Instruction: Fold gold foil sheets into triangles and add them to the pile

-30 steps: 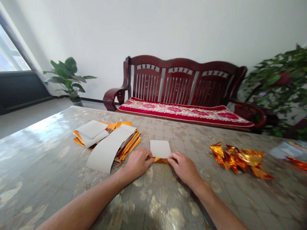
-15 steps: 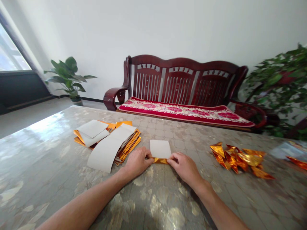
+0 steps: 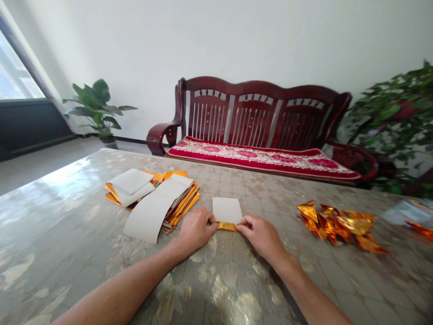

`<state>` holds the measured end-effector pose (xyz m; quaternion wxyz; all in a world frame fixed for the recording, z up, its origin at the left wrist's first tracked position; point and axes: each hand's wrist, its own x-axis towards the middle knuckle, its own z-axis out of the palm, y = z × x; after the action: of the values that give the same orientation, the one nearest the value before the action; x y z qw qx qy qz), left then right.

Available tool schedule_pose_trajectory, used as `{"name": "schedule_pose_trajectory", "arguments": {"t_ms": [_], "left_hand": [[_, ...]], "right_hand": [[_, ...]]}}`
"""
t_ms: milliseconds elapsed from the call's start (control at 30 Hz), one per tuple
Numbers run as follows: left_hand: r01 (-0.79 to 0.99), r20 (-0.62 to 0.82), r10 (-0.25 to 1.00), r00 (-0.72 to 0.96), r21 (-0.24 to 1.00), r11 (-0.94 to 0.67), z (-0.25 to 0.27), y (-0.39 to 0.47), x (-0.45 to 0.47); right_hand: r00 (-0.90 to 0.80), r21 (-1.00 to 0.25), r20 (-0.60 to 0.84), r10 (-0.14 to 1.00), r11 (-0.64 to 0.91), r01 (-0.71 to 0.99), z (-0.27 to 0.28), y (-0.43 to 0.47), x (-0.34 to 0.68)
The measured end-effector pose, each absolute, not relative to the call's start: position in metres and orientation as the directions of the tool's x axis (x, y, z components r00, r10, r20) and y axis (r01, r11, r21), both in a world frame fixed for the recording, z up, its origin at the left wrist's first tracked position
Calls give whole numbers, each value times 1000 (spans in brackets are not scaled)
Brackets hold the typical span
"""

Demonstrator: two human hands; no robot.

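Note:
A sheet of foil paper (image 3: pixel 227 209) lies on the table in front of me, its white side up and its near edge folded over into a narrow gold strip. My left hand (image 3: pixel 197 226) is closed, pinching the left end of that strip between thumb and fingers. At the other end, my right hand (image 3: pixel 260 232) pinches the strip in the same way. To the left of my hands lies a stack of foil paper (image 3: pixel 181 205), gold edges showing, with a white sheet curling off its front. Several folded gold foil pieces (image 3: pixel 340 224) lie in a heap on the right.
A patterned table (image 3: pixel 216 289) stretches under everything. Clear plastic packaging (image 3: pixel 407 212) lies at its right edge. Beyond the table stands a dark red wooden bench (image 3: pixel 250 108) with a red floral cushion (image 3: pixel 260 155). Potted plants (image 3: pixel 98 106) flank the bench.
The gold fold at the near edge has gone from creased and uneven to a flatter, smoother strip. Both hands stay at its ends, almost unmoved.

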<state>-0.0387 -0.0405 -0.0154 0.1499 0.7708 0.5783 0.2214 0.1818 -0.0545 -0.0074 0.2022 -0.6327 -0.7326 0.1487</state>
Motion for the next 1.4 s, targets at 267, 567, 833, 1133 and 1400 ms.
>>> {"name": "schedule_pose_trajectory", "arguments": {"t_ms": [267, 567, 833, 1133, 1400], "left_hand": [[829, 184, 951, 248, 468, -306, -15, -42, -38], [816, 175, 951, 253, 489, -308, -16, -44, -40], [825, 182, 948, 260, 469, -316, -13, -42, -46], [840, 174, 951, 255, 448, -307, -15, -40, -47], [868, 188, 954, 235, 402, -293, -15, -40, -44]], "right_hand": [[-106, -480, 112, 988, 148, 865, -9, -54, 182], [-142, -499, 102, 985, 174, 849, -10, -54, 186], [-185, -446, 116, 976, 218, 868, -12, -51, 194], [-173, -339, 141, 975, 212, 917, -12, -53, 187], [-155, -312, 154, 976, 197, 930, -11, -53, 182]]}}
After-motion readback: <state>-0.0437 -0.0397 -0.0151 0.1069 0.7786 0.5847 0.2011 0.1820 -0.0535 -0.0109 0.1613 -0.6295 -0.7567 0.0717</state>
